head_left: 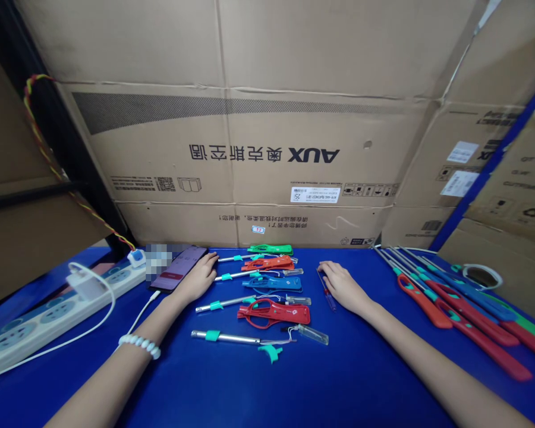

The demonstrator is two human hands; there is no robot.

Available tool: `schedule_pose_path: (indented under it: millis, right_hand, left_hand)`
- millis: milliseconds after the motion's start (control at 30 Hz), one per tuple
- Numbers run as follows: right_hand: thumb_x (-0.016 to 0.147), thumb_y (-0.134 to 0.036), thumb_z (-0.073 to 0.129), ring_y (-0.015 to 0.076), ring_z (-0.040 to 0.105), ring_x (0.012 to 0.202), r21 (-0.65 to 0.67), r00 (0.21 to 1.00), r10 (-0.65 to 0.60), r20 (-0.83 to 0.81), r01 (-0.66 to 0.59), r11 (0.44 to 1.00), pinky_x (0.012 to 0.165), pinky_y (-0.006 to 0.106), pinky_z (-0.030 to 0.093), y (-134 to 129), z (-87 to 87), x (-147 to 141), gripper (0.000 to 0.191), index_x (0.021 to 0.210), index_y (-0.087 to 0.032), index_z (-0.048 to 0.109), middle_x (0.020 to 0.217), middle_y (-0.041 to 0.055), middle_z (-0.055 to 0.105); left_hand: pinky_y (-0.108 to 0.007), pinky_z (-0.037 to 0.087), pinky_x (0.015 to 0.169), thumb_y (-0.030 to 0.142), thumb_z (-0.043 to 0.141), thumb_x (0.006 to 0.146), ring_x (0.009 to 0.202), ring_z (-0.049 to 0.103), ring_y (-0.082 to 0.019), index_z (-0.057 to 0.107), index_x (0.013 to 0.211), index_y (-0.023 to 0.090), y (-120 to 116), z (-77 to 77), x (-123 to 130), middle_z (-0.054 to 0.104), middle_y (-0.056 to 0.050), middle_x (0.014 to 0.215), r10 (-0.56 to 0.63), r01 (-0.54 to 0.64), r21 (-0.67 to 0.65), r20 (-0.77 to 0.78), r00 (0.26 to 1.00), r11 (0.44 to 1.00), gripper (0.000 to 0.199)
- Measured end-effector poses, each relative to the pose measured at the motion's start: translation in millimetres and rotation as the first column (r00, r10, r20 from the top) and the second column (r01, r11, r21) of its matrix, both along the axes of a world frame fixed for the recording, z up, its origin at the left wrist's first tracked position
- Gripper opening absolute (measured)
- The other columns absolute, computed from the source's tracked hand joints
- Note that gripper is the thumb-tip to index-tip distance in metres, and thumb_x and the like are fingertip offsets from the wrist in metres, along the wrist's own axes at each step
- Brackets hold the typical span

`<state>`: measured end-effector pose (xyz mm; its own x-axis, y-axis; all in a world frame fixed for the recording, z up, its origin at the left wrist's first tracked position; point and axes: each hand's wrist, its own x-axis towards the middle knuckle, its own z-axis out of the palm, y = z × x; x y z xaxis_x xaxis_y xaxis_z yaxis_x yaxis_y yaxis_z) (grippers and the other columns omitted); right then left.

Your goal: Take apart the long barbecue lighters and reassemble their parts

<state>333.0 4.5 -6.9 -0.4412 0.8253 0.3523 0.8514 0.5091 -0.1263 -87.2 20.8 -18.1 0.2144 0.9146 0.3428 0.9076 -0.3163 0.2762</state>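
My left hand (200, 278) lies on the blue table with fingers stretched forward, beside a smartphone (178, 268). My right hand (342, 286) rests palm down, holding nothing. Just left of it lies a small screwdriver (329, 298) with a purple handle, partly hidden at the fingertips. Between my hands are taken-apart long-nosed lighters in rows. Their handle shells are green (271, 249), orange (271, 263), blue (273, 284) and red (277, 312). Metal barrels (238, 338) with teal pieces, clear fuel tanks (312, 334) on wires and a loose teal trigger (271, 353) lie among them.
Several whole long-nosed lighters (485, 355) lie at the right, near a roll of tape (484, 276). A white power strip (56, 315) with a plugged-in charger (87, 282) and cable runs along the left. A cardboard wall (258, 125) stands behind the table.
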Motion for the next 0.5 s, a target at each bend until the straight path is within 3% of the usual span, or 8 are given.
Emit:
schedule_pose_path:
  millis: [133, 267, 400, 500]
  right_hand:
    - [0.089, -0.011, 0.038, 0.0243, 0.054, 0.108, -0.004, 1.0, -0.001, -0.005, 0.001, 1.0, 0.091, 0.04, 0.043, -0.8, 0.4, -0.1, 0.028, 0.109, -0.019, 0.057, 0.117, 0.0116, 0.058]
    - [0.088, -0.01, 0.038, 0.0264, 0.052, 0.112, -0.003, 0.999, -0.024, -0.027, 0.024, 1.0, 0.092, 0.043, 0.042, -3.1, 2.8, -1.4, 0.03, 0.109, -0.018, 0.058, 0.118, 0.0135, 0.058]
    - [0.088, -0.01, 0.038, 0.028, 0.05, 0.112, 0.023, 0.997, -0.034, -0.067, 0.036, 0.999, 0.092, 0.045, 0.04, -12.1, 14.1, -10.3, 0.031, 0.111, -0.016, 0.057, 0.119, 0.0156, 0.058]
    - [0.09, -0.016, 0.043, 0.0265, 0.053, 0.104, 0.032, 0.996, 0.013, -0.087, -0.01, 0.999, 0.089, 0.042, 0.041, -27.3, 27.7, -24.2, 0.023, 0.108, -0.019, 0.057, 0.11, 0.0119, 0.061]
  left_hand:
    - [-0.043, 0.036, 0.107, 0.026, 0.035, 0.085, 0.124, 0.047, -0.028, 0.049, 0.126, 0.008, -1.9, 3.2, 2.6, 0.051, -0.016, 0.131, 0.015, -0.016, 0.044, 0.035, 0.999, 0.999, 0.046]
    - [-0.043, 0.035, 0.106, 0.029, 0.032, 0.091, 0.124, 0.044, -0.027, 0.041, 0.132, 0.013, -12.3, 20.8, 14.2, 0.046, -0.014, 0.133, 0.015, -0.025, 0.136, 0.071, 0.997, 0.99, 0.044]
    - [-0.04, 0.039, 0.1, 0.028, 0.034, 0.093, 0.116, 0.048, -0.025, 0.05, 0.121, 0.017, -31.7, 44.0, 39.3, 0.051, -0.01, 0.124, -0.105, 0.095, 0.199, 0.039, 0.994, 0.975, 0.034]
    - [-0.038, 0.043, 0.092, 0.025, 0.037, 0.093, 0.104, 0.054, -0.023, 0.056, 0.112, 0.02, -48.7, 55.9, 61.9, 0.058, -0.008, 0.112, -0.218, 0.217, 0.209, -0.018, 0.976, 0.954, 0.027]
